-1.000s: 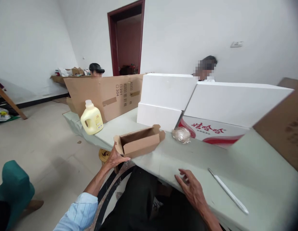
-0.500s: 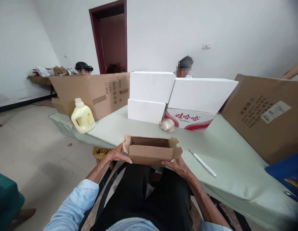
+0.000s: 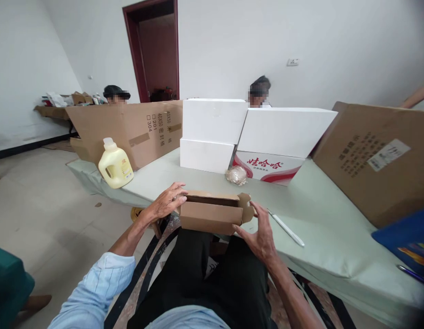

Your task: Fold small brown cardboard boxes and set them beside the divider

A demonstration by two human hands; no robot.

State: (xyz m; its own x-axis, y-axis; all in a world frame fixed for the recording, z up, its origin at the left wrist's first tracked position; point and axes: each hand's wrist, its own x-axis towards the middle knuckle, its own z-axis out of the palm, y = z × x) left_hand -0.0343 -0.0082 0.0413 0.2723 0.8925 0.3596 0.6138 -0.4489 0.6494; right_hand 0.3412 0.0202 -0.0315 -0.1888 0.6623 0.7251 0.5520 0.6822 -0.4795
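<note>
A small brown cardboard box [image 3: 211,218] with its top open sits at the near edge of the table, in front of my lap. My left hand [image 3: 168,201] is at the box's left end, fingers apart, with the fingertips against its upper left corner. At the right end, my right hand [image 3: 260,233] grips the box, thumb on the front face and fingers by the raised end flap. The left end flap is mostly hidden by my left hand. A white pen-like tool [image 3: 286,228] lies on the table to the right of the box.
Beyond the box stand white boxes [image 3: 212,119], a clear crumpled ball [image 3: 236,175] and a red-and-white carton [image 3: 268,167]. A yellow jug [image 3: 116,164] and large carton [image 3: 129,132] stand left; another carton [image 3: 373,160] and a blue object [image 3: 407,237] are right. Two people's heads show behind.
My left hand has moved up from the box's lower left side to its upper left corner. My right hand has shifted up around the right end, its fingers now by the flap.
</note>
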